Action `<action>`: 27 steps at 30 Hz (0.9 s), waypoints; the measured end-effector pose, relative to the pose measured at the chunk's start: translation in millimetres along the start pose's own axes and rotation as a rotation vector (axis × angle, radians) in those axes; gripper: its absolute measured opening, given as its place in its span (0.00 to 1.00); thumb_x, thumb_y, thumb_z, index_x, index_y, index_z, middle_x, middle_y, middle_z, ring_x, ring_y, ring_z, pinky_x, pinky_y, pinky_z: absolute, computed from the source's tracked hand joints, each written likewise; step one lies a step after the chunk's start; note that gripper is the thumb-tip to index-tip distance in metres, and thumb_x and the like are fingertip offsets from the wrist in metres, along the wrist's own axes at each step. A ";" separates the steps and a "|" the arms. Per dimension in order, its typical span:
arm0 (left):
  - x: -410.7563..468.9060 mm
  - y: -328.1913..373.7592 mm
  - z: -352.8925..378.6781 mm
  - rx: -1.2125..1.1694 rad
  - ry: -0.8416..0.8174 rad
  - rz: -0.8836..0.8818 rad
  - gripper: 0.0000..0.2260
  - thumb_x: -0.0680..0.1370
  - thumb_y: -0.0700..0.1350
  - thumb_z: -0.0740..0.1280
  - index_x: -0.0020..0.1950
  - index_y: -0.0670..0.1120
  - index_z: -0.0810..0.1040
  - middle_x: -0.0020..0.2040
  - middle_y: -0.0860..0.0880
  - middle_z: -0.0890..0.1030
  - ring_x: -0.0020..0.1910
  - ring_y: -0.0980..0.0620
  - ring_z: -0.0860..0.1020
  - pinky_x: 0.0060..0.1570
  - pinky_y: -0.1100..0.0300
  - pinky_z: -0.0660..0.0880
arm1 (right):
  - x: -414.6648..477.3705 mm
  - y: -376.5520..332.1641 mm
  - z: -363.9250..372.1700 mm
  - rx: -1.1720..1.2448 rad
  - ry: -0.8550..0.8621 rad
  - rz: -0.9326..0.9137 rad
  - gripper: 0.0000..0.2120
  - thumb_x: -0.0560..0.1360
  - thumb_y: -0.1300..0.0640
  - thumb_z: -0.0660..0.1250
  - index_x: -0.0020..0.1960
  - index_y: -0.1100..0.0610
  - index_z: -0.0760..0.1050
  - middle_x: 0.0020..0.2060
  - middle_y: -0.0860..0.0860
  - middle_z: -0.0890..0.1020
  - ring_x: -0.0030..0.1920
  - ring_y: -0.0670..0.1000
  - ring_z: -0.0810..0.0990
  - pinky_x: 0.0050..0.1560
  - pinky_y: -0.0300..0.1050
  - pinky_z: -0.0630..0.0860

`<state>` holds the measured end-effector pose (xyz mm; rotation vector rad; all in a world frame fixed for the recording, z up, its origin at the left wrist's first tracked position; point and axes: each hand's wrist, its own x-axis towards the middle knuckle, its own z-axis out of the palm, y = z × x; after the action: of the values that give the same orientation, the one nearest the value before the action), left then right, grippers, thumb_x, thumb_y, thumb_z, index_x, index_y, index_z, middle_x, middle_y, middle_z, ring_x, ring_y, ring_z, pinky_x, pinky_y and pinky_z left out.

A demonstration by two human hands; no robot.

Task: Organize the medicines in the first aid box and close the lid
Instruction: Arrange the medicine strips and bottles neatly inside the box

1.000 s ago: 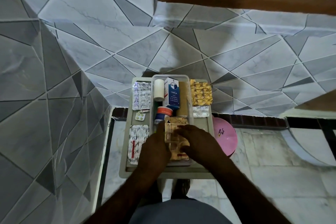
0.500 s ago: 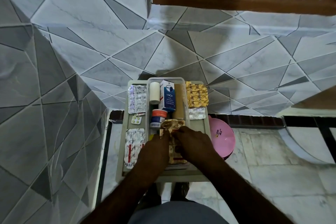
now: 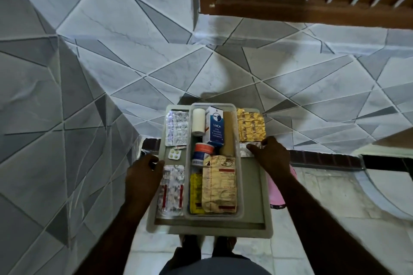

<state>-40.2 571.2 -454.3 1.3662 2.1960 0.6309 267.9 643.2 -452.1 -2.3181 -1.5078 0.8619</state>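
The left hand is gripping the left rim of the first aid box; the right hand is lying on a silver blister strip at its right rim, grip unclear.

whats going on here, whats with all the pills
A person is sorting medicines in an open first aid box. The left hand rests at the box's left edge beside silver blister strips; the right hand touches a silver strip on the right side. The clear centre tray already holds gold strips, a carton and a tape roll. No lid on yet.
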 end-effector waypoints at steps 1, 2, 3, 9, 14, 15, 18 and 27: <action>3.7 -3.6 3.6 -0.003 0.006 -0.011 0.09 0.76 0.47 0.69 0.50 0.43 0.82 0.45 0.44 0.84 0.45 0.46 0.81 0.47 0.55 0.75 | 1.5 -0.3 3.6 0.004 0.003 0.000 0.26 0.72 0.43 0.71 0.59 0.61 0.73 0.56 0.58 0.80 0.56 0.58 0.77 0.46 0.44 0.66; 6.6 -3.2 6.4 -0.004 0.011 -0.014 0.11 0.75 0.48 0.69 0.50 0.42 0.82 0.45 0.44 0.84 0.44 0.47 0.81 0.46 0.57 0.74 | 2.4 -1.2 6.1 0.019 0.008 0.003 0.27 0.71 0.44 0.72 0.60 0.61 0.72 0.56 0.59 0.79 0.57 0.59 0.77 0.48 0.46 0.69; 9.4 -2.3 8.9 0.000 0.013 -0.015 0.12 0.75 0.49 0.69 0.50 0.42 0.82 0.44 0.44 0.83 0.43 0.48 0.80 0.45 0.58 0.72 | 4.5 -2.6 10.0 0.031 0.011 0.013 0.28 0.70 0.44 0.73 0.61 0.60 0.71 0.57 0.59 0.79 0.58 0.60 0.76 0.51 0.48 0.71; 25.6 10.4 30.3 0.000 -0.051 -0.029 0.14 0.72 0.54 0.70 0.47 0.43 0.80 0.41 0.45 0.80 0.43 0.47 0.79 0.43 0.56 0.74 | 9.8 -7.3 15.1 0.038 0.001 0.074 0.34 0.67 0.51 0.77 0.63 0.62 0.63 0.57 0.62 0.78 0.56 0.63 0.78 0.50 0.52 0.75; 47.7 27.2 35.4 -0.045 -0.035 -0.141 0.15 0.77 0.54 0.66 0.45 0.42 0.80 0.41 0.46 0.82 0.39 0.52 0.76 0.39 0.60 0.66 | 17.5 -2.4 10.5 0.201 -0.027 0.208 0.32 0.64 0.58 0.79 0.59 0.61 0.63 0.54 0.60 0.78 0.55 0.62 0.78 0.53 0.55 0.76; 52.9 32.0 34.6 -0.066 -0.028 -0.183 0.15 0.77 0.54 0.66 0.45 0.41 0.80 0.42 0.45 0.83 0.38 0.51 0.76 0.40 0.60 0.66 | 20.4 -1.7 9.7 0.242 -0.030 0.244 0.33 0.63 0.59 0.80 0.59 0.60 0.63 0.53 0.60 0.78 0.54 0.62 0.79 0.54 0.59 0.77; 66.3 36.0 36.9 -0.116 0.025 -0.272 0.19 0.75 0.56 0.68 0.50 0.40 0.77 0.49 0.41 0.82 0.48 0.42 0.80 0.47 0.54 0.72 | 25.3 1.3 6.6 0.317 -0.046 0.302 0.27 0.62 0.63 0.80 0.52 0.60 0.65 0.45 0.58 0.79 0.46 0.60 0.81 0.51 0.62 0.80; 86.4 31.1 48.5 -0.016 0.041 -0.253 0.27 0.68 0.59 0.74 0.52 0.38 0.75 0.50 0.39 0.80 0.51 0.39 0.79 0.42 0.54 0.68 | 42.1 5.1 3.4 0.315 0.033 0.246 0.24 0.63 0.42 0.77 0.46 0.58 0.74 0.38 0.54 0.80 0.39 0.55 0.78 0.45 0.56 0.80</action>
<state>-22.8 668.5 -486.3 1.0524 2.3402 0.5841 281.9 678.2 -471.8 -2.2925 -1.0007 1.0312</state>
